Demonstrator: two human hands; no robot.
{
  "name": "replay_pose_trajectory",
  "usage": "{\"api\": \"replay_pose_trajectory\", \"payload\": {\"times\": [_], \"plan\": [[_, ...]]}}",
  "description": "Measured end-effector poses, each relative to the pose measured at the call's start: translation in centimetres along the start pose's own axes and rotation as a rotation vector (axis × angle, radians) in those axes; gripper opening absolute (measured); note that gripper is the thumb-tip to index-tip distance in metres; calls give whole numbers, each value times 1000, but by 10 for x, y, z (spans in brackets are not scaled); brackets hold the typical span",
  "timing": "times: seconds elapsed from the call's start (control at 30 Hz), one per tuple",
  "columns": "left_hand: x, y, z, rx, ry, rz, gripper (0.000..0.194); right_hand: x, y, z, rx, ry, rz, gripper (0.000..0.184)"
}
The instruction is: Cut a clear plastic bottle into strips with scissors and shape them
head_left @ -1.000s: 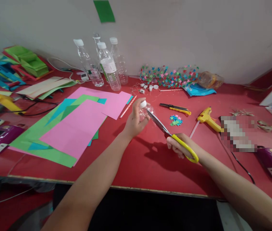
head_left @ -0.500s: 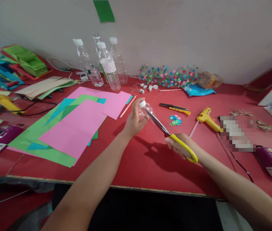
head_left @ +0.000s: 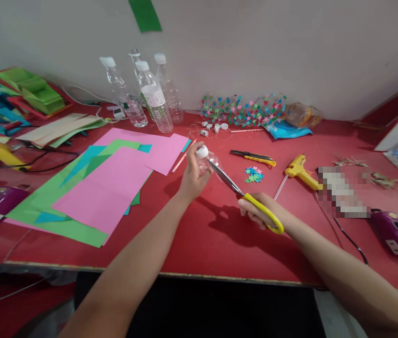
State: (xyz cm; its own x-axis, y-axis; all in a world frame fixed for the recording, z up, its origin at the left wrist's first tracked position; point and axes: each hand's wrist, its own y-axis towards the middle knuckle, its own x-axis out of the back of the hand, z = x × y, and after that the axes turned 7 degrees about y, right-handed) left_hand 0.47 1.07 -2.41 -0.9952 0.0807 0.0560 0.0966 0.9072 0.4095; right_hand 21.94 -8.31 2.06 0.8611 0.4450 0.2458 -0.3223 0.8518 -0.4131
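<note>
My left hand (head_left: 194, 176) grips a clear plastic bottle top (head_left: 213, 162) with a white cap, its fingers curled around the side. My right hand (head_left: 255, 211) is closed on the yellow handles of a pair of scissors (head_left: 227, 179). The blades point up and left and meet the clear plastic near the cap; whether they are cutting into it I cannot tell. Just beyond the scissors lie a yellow and black utility knife (head_left: 253, 157) and a small pile of coloured paper stars (head_left: 254, 174).
Pink, green and blue paper sheets (head_left: 103, 188) spread over the left side of the red table (head_left: 199, 253). Several plastic bottles (head_left: 155, 101) stand by the wall, beside a star-covered clear bottle (head_left: 243, 111). A yellow glue gun (head_left: 302, 172) and a purple power strip (head_left: 394, 234) lie at right.
The whole view has shifted slightly. The bottle top has tilted a little, and the scissors have moved slightly with it. Both hands keep their hold.
</note>
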Motion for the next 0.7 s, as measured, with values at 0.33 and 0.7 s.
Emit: {"api": "replay_pose_trajectory", "payload": {"times": [0.33,0.7], "plan": [[-12,5,-9,246,-357,-134,71,-5,6,-9,183,-25,-317,50],[-19,-8,-22,279,-401,160,81,-4,15,-13,228,-172,-447,48]]}}
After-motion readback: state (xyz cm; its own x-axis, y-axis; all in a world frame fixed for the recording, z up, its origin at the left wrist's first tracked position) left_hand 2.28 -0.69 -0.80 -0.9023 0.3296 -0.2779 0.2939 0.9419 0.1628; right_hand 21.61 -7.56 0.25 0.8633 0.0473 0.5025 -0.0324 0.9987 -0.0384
